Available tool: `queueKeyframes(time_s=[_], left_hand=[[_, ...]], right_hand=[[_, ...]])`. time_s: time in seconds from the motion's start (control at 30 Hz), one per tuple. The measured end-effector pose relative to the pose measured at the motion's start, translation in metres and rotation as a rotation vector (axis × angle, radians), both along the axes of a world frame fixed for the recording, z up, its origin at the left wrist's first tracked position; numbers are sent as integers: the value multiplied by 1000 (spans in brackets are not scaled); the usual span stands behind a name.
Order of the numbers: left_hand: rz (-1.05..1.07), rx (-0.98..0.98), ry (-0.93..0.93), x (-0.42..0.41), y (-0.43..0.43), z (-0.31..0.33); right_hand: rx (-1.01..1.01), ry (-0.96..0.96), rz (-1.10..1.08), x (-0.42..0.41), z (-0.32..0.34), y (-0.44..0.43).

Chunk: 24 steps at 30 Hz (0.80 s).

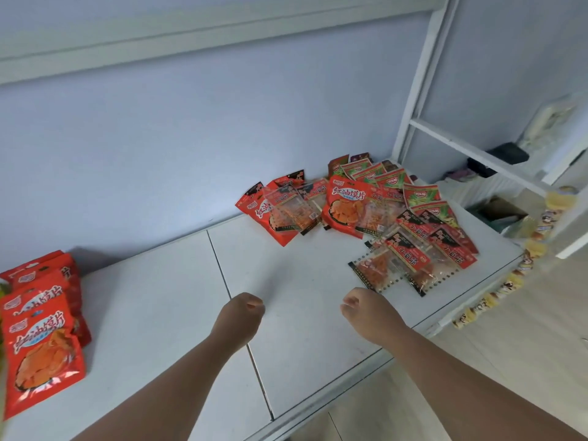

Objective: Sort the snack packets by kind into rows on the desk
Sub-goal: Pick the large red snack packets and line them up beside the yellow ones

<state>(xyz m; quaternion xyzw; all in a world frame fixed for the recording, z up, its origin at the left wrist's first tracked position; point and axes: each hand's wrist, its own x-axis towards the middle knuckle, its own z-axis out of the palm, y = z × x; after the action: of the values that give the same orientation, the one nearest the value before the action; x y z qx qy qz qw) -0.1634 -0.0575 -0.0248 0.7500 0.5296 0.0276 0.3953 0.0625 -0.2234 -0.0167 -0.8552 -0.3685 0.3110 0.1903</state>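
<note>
Packets of red chips (41,345) lie in an overlapping row at the left edge of the worktop (159,297). Left grip (243,316) and right grip (366,313) hover mid-worktop, each curled into a fist around nothing. A mixed pile (346,202) of red, clear and green packets sits at the far right.

Blue wall (159,138) at back. White metal frame (413,100) stood right. Candy strip (514,279) dangled over wood floor (525,361). Cardboard box (499,206) and black object (509,153) lay beyond.

glossy plastic packets (345,206), seemingly matt desk (296,272)
</note>
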Motion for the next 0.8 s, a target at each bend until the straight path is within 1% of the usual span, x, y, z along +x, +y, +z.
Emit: queueKeyframes(time_s=[0.23, 0.33, 0.43, 0.5, 0.6, 0.7, 0.8], left_hand=[[-13, -38, -56, 34, 45, 4], [61, -70, -93, 46, 68, 4], [163, -136, -123, 65, 90, 2], [218, -148, -133, 82, 104, 4], [338, -174, -122, 106, 121, 2], [470, -187, -118, 130, 138, -3], [574, -229, -150, 152, 152, -8]], right_hand=[[46, -29, -128, 43, 8, 48], [119, -11, -184, 70, 13, 72], [135, 19, -246, 99, 18, 101], [143, -13, -261, 122, 16, 123], [87, -28, -277, 153, 11, 154], [-16, -103, -218, 175, -1, 176], [-58, -166, -161, 182, -10, 189]])
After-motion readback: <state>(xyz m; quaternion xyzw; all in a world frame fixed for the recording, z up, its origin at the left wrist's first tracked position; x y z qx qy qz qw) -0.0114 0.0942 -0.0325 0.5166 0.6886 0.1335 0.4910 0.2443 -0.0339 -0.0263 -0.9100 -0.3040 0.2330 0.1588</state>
